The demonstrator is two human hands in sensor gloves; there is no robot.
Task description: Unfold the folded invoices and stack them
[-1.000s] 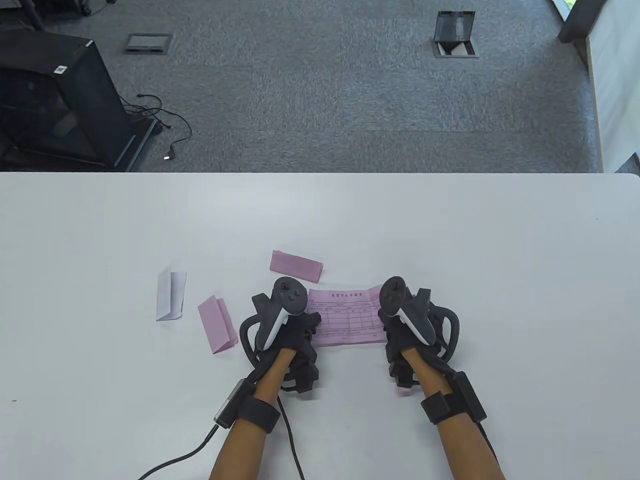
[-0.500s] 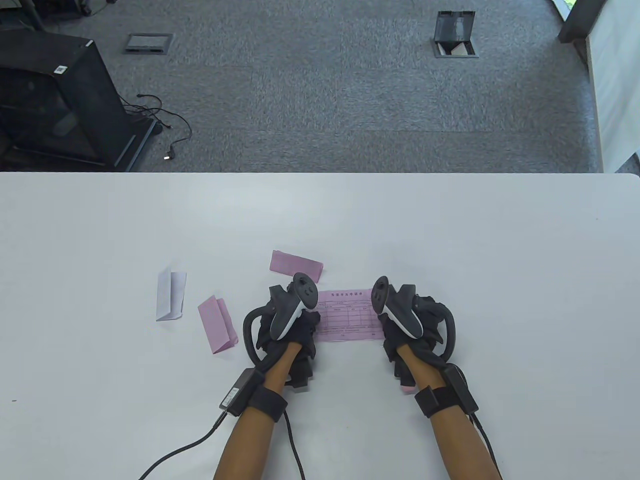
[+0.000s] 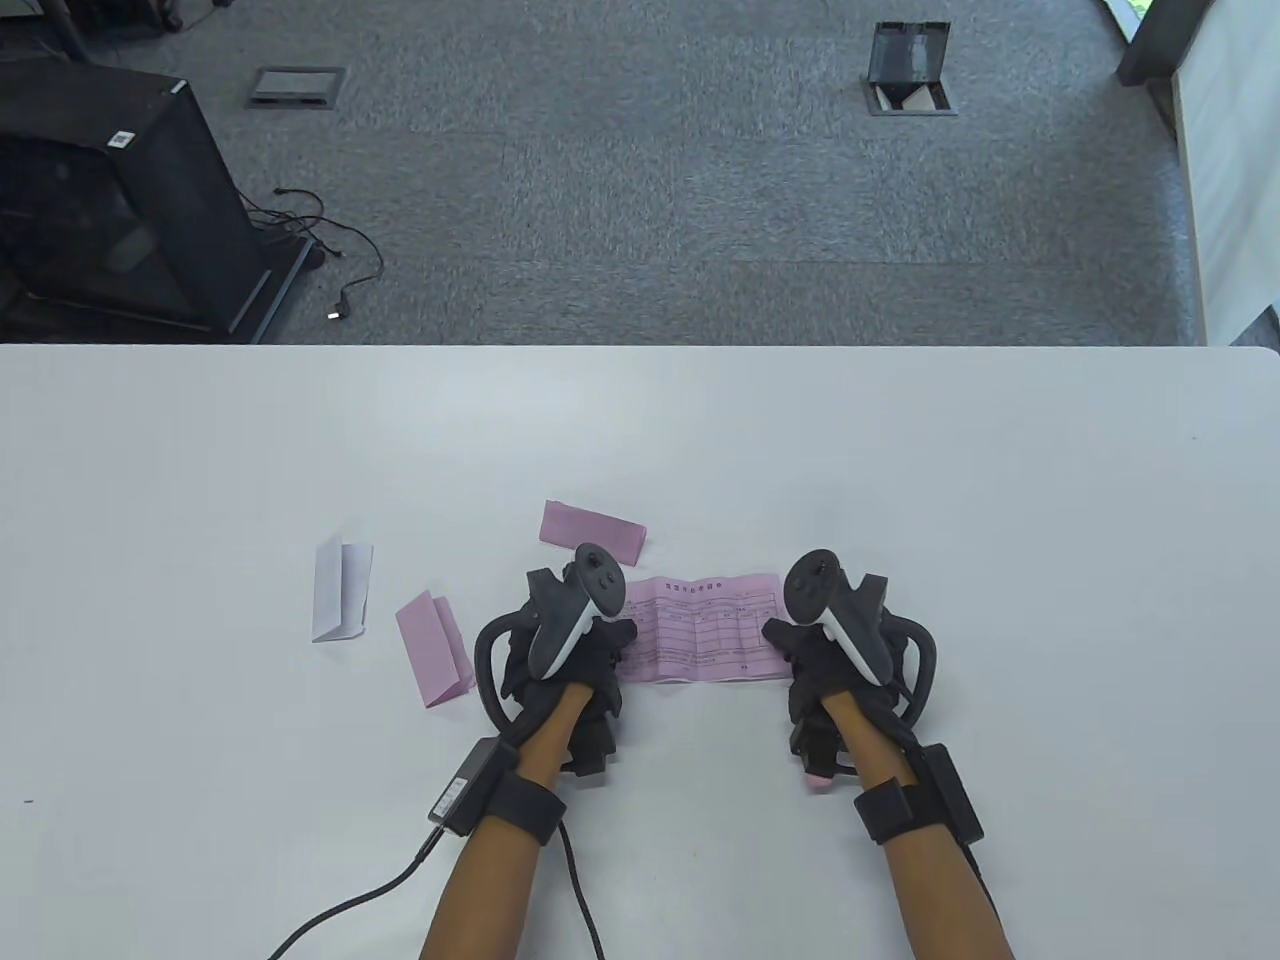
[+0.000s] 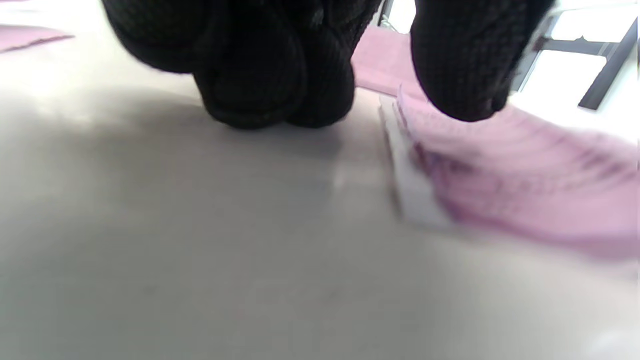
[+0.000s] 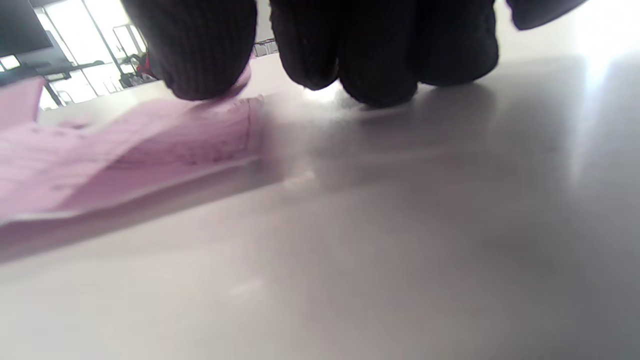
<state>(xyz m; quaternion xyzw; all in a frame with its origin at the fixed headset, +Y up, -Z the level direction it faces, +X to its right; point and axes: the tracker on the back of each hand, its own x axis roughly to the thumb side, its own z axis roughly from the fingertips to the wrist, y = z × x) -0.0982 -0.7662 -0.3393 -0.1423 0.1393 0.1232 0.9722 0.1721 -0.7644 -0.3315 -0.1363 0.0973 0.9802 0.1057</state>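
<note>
An unfolded pink invoice (image 3: 700, 630) lies printed side up on the white table (image 3: 900, 480), stretched between my hands. My left hand (image 3: 605, 650) holds its left end; in the left wrist view the thumb (image 4: 465, 65) sits on the pink invoice (image 4: 525, 170) and the curled fingers (image 4: 265, 70) rest on the table. A white sheet edge (image 4: 415, 200) shows under it. My right hand (image 3: 800, 650) holds the right end; the thumb (image 5: 200, 50) bears on the pink invoice (image 5: 150, 145), with the other fingers (image 5: 380, 55) curled on the table.
A folded pink invoice (image 3: 592, 530) lies just beyond the left hand. Another folded pink invoice (image 3: 433, 650) and a folded white invoice (image 3: 342, 590) lie to the left. Glove cables trail off the near edge. The floor lies beyond the far edge.
The hands drew together half a second ago and have since moved apart. The pink invoice now lies wider and flatter between them.
</note>
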